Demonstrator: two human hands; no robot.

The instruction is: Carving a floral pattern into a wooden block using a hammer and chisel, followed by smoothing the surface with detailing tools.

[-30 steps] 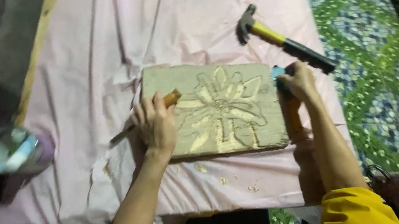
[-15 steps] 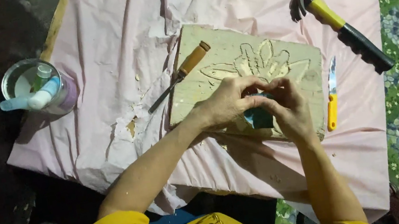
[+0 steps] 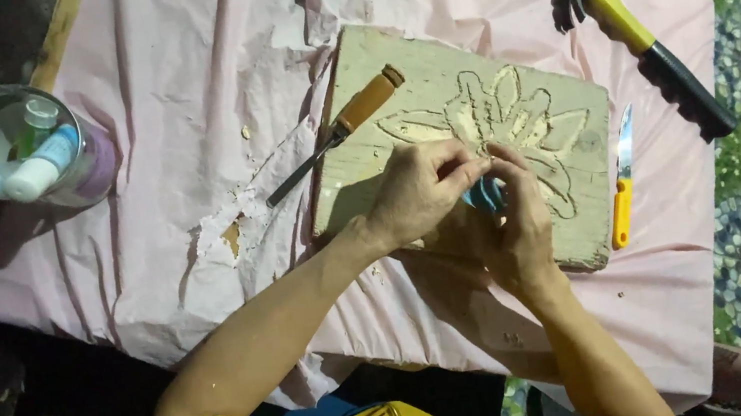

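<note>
Both hands meet over the near edge of the flat wooden board with a carved flower (image 3: 513, 91). The left hand (image 3: 418, 191) and right hand (image 3: 515, 231) pinch a small blue thing (image 3: 487, 194) together. A wooden-handled chisel (image 3: 339, 130) lies on the board's left side.

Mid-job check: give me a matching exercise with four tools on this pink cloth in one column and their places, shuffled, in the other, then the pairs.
Things:
1. hammer
2. chisel
3. small knife
4. clear cup

Places:
A. far left on the pink cloth, holding small bottles
B. wooden handle lying on the carved board, blade over its left edge
C. top right, past the board's corner
D. on the cloth right beside the board's right edge

Pairs: 1-C, 2-B, 3-D, 4-A
</note>
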